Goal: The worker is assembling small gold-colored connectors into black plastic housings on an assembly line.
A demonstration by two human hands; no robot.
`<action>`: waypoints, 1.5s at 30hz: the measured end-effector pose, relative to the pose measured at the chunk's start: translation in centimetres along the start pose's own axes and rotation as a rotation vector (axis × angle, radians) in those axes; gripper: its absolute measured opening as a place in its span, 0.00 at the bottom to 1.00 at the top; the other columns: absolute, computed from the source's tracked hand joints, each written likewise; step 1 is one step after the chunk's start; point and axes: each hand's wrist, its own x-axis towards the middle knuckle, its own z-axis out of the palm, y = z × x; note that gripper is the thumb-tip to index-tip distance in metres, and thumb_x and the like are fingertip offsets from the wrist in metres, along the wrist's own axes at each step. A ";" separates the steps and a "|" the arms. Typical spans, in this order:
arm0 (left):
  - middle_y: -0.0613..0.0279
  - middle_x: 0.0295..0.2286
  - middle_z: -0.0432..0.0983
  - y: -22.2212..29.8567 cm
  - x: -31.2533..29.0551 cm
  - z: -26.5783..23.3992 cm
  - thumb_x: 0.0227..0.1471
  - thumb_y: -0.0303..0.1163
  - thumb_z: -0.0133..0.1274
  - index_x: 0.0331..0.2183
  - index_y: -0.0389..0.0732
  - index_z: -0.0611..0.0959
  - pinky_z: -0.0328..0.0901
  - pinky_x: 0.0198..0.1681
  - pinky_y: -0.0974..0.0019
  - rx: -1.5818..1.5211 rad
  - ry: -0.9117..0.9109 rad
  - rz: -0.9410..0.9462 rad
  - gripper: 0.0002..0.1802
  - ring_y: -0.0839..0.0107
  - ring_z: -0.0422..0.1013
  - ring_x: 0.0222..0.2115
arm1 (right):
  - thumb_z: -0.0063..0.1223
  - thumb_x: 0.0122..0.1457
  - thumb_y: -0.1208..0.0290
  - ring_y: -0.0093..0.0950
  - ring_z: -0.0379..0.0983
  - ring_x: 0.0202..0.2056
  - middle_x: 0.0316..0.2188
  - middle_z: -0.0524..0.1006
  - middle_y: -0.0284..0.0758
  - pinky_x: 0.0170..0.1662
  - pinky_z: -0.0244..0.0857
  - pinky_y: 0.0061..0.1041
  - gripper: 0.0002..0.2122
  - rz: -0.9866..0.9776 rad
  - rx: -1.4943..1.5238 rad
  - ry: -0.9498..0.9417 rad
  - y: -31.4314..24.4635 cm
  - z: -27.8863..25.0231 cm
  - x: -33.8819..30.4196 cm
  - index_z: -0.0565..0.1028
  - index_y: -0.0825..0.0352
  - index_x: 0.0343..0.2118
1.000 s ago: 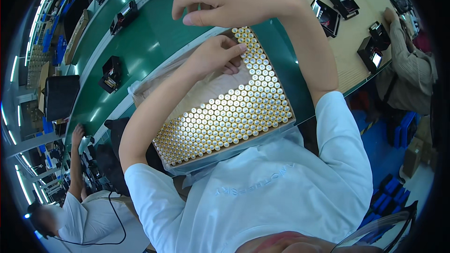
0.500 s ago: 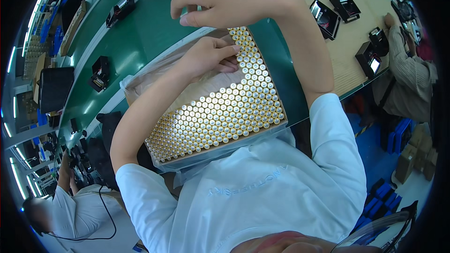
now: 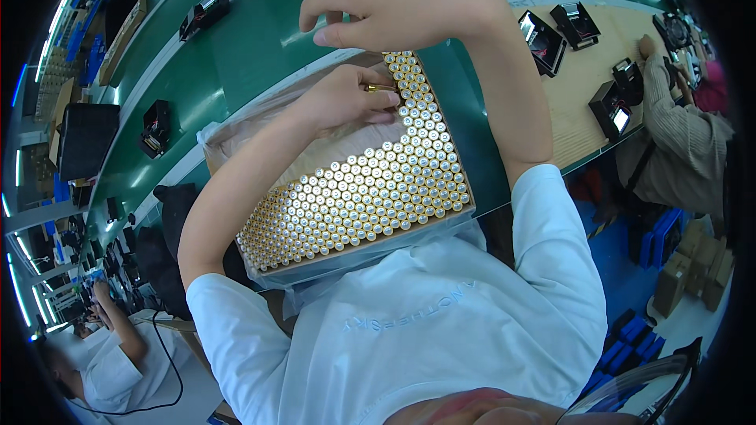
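A carton [image 3: 409, 234] lined with clear plastic stands against my body, packed with upright gold-sleeved cylindrical batteries [image 3: 378, 181]. They fill its near part and a strip along its right side. My left hand [image 3: 346, 98] reaches into the bare part, where thumb and fingers pinch a battery [image 3: 379, 88] lying sideways beside that strip. Whether more batteries are inside the grip is hidden. Above the carton's far edge hangs my right hand [image 3: 362, 8], its fingers bent and apart from the thumb, with nothing visible between them.
Black devices [image 3: 157, 127] stand on the green conveyor belt [image 3: 236, 55]. More black devices [image 3: 576, 25] rest on a wooden tabletop [image 3: 567, 102] at the right, where a co-worker [image 3: 685, 134] sits. Another person [image 3: 118, 354] is at lower left. Brown boxes [image 3: 685, 267] stand at lower right.
My left hand has lifted a battery from the edge of the strip and tilted it sideways. The right hand stays above the carton's far edge. The view has shifted slightly.
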 end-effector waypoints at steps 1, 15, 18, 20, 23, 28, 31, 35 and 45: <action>0.49 0.35 0.76 -0.1 0.0 -0.2 0.56 0.21 0.51 0.45 0.22 0.76 0.76 0.37 0.75 -0.001 0.001 0.006 0.16 0.70 0.77 0.30 | 0.42 0.56 0.70 0.41 0.73 0.27 0.30 0.81 0.43 0.36 0.68 0.34 0.14 -0.002 -0.005 -0.003 0.0 0.0 0.1 0.78 0.75 0.32; 0.54 0.35 0.75 -0.2 -2.1 -2.7 0.55 0.17 0.47 0.47 0.27 0.76 0.76 0.35 0.72 0.153 0.087 0.094 0.16 0.72 0.74 0.28 | 0.61 0.49 0.57 0.36 0.74 0.27 0.31 0.81 0.37 0.33 0.69 0.33 0.18 0.261 -0.170 -0.052 -1.1 1.2 0.2 0.79 0.70 0.33; 0.54 0.32 0.77 2.8 -4.0 -3.5 0.55 0.18 0.48 0.44 0.26 0.78 0.75 0.33 0.73 0.257 0.127 0.105 0.13 0.73 0.74 0.29 | 0.67 0.42 0.56 0.37 0.75 0.26 0.28 0.81 0.37 0.33 0.69 0.33 0.20 0.377 -0.150 -0.181 -1.4 2.0 0.6 0.79 0.69 0.31; 0.55 0.30 0.77 4.4 -4.9 -4.6 0.55 0.19 0.50 0.41 0.25 0.79 0.73 0.32 0.74 0.206 0.235 0.258 0.12 0.73 0.73 0.29 | 0.70 0.40 0.59 0.37 0.75 0.24 0.25 0.80 0.37 0.32 0.69 0.33 0.20 0.270 -0.079 -0.131 -1.3 2.6 0.8 0.78 0.69 0.30; 0.54 0.30 0.77 5.3 -4.1 -6.1 0.55 0.20 0.50 0.40 0.25 0.79 0.72 0.33 0.73 0.079 0.223 0.313 0.11 0.73 0.73 0.29 | 0.71 0.40 0.59 0.38 0.75 0.24 0.24 0.80 0.38 0.31 0.69 0.33 0.20 0.342 -0.071 -0.020 -1.2 2.8 1.7 0.78 0.69 0.30; 0.54 0.30 0.78 6.4 -2.0 -6.8 0.55 0.21 0.50 0.37 0.25 0.80 0.71 0.35 0.73 0.030 0.213 0.351 0.10 0.72 0.73 0.30 | 0.70 0.41 0.61 0.39 0.75 0.24 0.25 0.81 0.40 0.31 0.69 0.34 0.18 0.390 -0.070 0.064 1.2 4.0 3.0 0.79 0.70 0.30; 0.55 0.30 0.78 5.9 -0.2 -6.8 0.53 0.22 0.50 0.35 0.27 0.82 0.69 0.34 0.72 0.103 0.243 0.355 0.10 0.71 0.72 0.30 | 0.68 0.43 0.63 0.40 0.75 0.24 0.26 0.81 0.41 0.31 0.70 0.34 0.16 0.377 -0.083 0.050 2.8 4.5 3.1 0.80 0.70 0.29; 0.57 0.30 0.78 5.8 2.6 -7.3 0.53 0.29 0.49 0.35 0.28 0.82 0.67 0.34 0.70 0.342 0.318 0.392 0.14 0.71 0.71 0.30 | 0.61 0.46 0.69 0.43 0.75 0.25 0.27 0.81 0.42 0.32 0.70 0.36 0.10 0.460 -0.164 0.101 3.7 4.5 2.8 0.80 0.70 0.29; 0.54 0.35 0.79 10.2 8.5 -5.1 0.56 0.43 0.43 0.39 0.31 0.82 0.65 0.41 0.72 0.639 0.281 0.487 0.24 0.69 0.71 0.32 | 0.56 0.49 0.72 0.42 0.77 0.26 0.27 0.81 0.45 0.34 0.73 0.37 0.09 0.815 -0.335 0.211 7.8 0.2 0.3 0.82 0.70 0.32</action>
